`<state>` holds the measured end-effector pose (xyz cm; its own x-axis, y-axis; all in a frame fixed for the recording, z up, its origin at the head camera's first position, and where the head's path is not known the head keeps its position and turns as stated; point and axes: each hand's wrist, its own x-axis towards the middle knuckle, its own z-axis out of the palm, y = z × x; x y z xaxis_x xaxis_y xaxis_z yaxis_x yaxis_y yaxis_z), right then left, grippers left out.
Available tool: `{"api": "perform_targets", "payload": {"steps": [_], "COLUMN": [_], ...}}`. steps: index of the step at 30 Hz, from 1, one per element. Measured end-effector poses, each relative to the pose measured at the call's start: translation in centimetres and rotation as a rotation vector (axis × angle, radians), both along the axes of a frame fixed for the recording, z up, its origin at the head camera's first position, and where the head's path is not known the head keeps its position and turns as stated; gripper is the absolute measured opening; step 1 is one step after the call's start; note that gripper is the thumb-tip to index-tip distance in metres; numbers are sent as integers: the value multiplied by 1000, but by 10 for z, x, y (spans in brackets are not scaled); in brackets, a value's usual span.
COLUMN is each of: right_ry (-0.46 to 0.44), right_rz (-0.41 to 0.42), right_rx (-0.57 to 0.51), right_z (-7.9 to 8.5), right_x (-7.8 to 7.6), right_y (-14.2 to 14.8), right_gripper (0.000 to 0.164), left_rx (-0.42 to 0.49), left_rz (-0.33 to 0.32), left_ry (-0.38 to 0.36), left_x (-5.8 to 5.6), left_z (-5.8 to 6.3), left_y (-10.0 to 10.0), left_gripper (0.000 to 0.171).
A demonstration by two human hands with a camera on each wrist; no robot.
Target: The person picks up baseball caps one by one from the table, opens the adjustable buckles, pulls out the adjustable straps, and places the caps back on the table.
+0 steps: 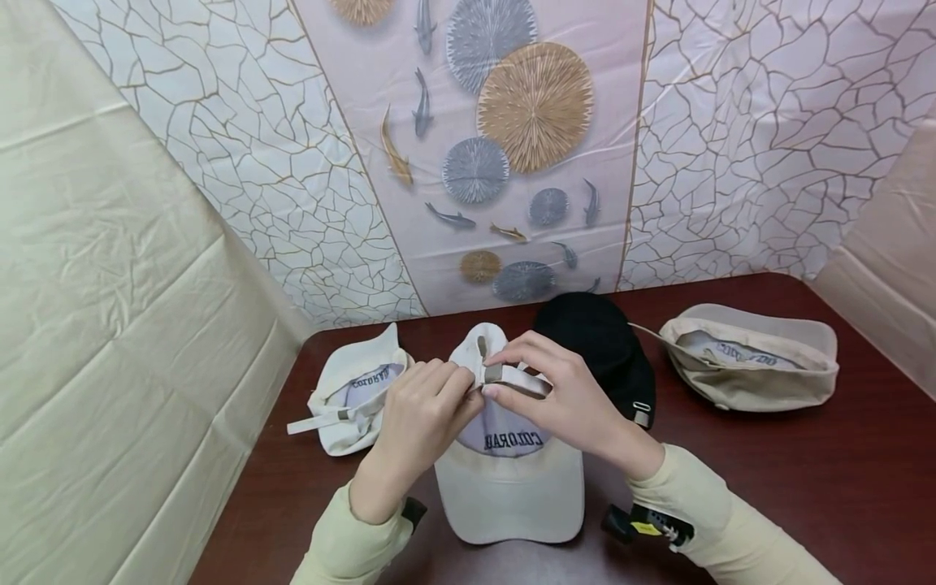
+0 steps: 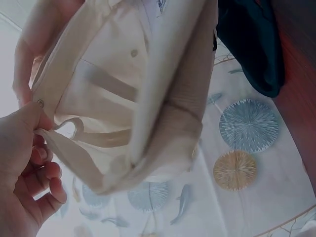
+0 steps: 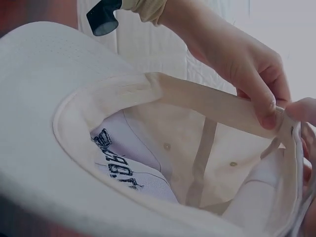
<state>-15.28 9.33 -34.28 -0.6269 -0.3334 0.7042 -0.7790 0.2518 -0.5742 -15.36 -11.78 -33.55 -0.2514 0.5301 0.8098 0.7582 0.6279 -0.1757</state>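
A cream baseball cap (image 1: 512, 496) is held inside up, its brim toward me and dark lettering showing on its lining. My left hand (image 1: 427, 398) pinches the rim of its back opening between thumb and fingers, seen close up in the left wrist view beside a small eyelet. My right hand (image 1: 563, 390) pinches the cap's back strap (image 1: 522, 379) by a metal buckle (image 1: 493, 373), thumb below and fingers above. In the right wrist view the left hand (image 3: 247, 69) grips the inner band, while only part of the right hand (image 3: 306, 111) shows at the edge.
A second white cap (image 1: 358, 398) with a loose strap lies at the left on the dark red table (image 1: 768, 479). Behind my right hand lies a black cap (image 1: 595, 341). Further right rests a beige cap (image 1: 753, 366). A patterned cloth (image 1: 475, 268) hangs behind the table.
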Motion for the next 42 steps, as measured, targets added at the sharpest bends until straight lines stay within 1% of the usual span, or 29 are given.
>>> {"api": "perform_targets", "payload": {"steps": [7, 13, 16, 19, 23, 30, 35, 38, 42], "right_ry": [47, 118, 128, 140, 206, 277, 356, 377, 352], "right_rz": [-14, -17, -35, -72, -114, -129, -181, -224, -243], "right_rx": [-30, -10, 15, 66, 125, 185, 206, 194, 185], "right_z": [3, 3, 3, 4, 7, 8, 9, 10, 12], "right_x": [6, 10, 12, 14, 15, 18, 16, 15, 16], "right_y": [3, 4, 4, 4, 5, 5, 5, 8, 15], "right_gripper": [23, 23, 22, 19, 19, 22, 18, 16, 15], "left_rx": [-17, -41, -57, -83, -110, -116, -131, -112, -45], "left_rz": [2, 5, 8, 12, 15, 27, 48, 66, 85], "left_ry": [28, 72, 89, 116, 152, 139, 141, 156, 146], "left_x": [6, 12, 15, 16, 17, 17, 18, 20, 21], "left_z": [2, 5, 6, 8, 10, 10, 11, 15, 19], "left_y": [-2, -3, -2, 0, 3, 5, 3, -2, -11], "left_gripper": [14, 16, 17, 18, 19, 19, 18, 17, 17]}}
